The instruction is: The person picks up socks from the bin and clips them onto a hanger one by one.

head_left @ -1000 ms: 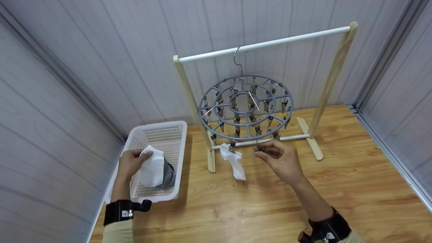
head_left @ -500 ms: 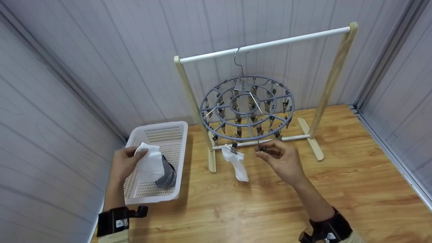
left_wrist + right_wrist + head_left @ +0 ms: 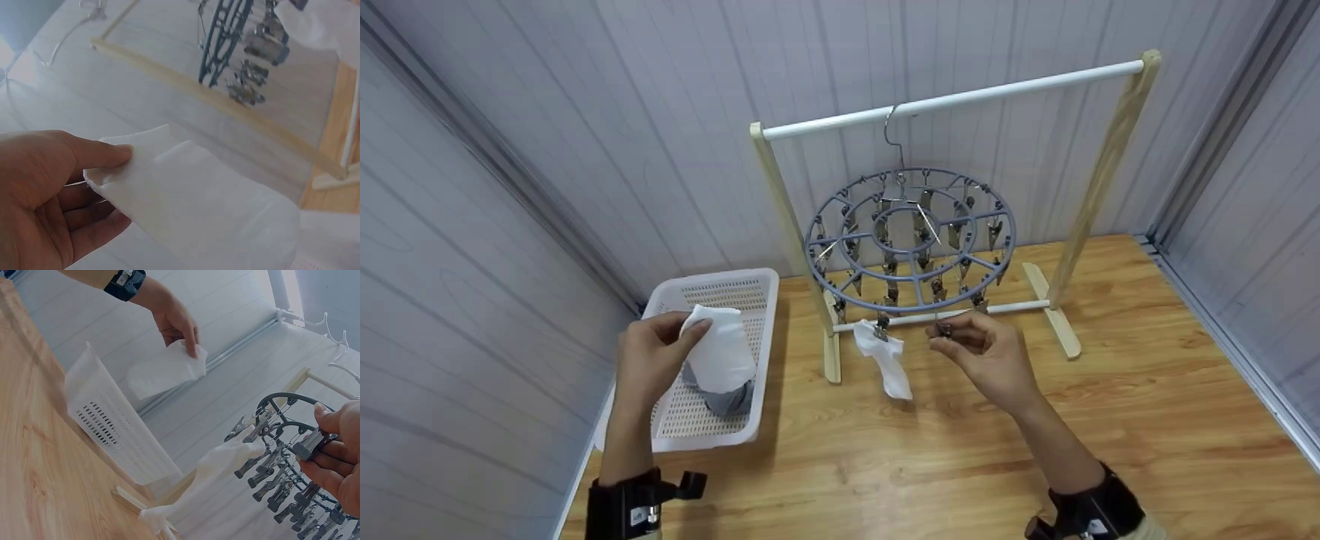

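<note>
My left hand (image 3: 649, 358) pinches a white sock (image 3: 721, 358) by its top edge and holds it just above the white basket (image 3: 695, 433); the pinch of thumb and fingers shows close up on the white sock (image 3: 197, 208). My right hand (image 3: 971, 346) pinches a metal clip (image 3: 944, 328) hanging from the front rim of the round grey clip hanger (image 3: 911, 244). In the right wrist view the clip (image 3: 310, 443) sits between my thumb and fingers. Another white sock (image 3: 885, 360) hangs from a clip just left of my right hand.
The hanger hooks onto the white rail (image 3: 960, 97) of a wooden rack (image 3: 791, 225) standing on the wooden floor (image 3: 1147, 390). A grey garment (image 3: 725, 399) lies in the basket under the held sock. Grey panel walls close in left, back and right.
My left hand has lifted the white sock out of the basket and carried it slightly right. My right hand has kept its hold on the clip.
</note>
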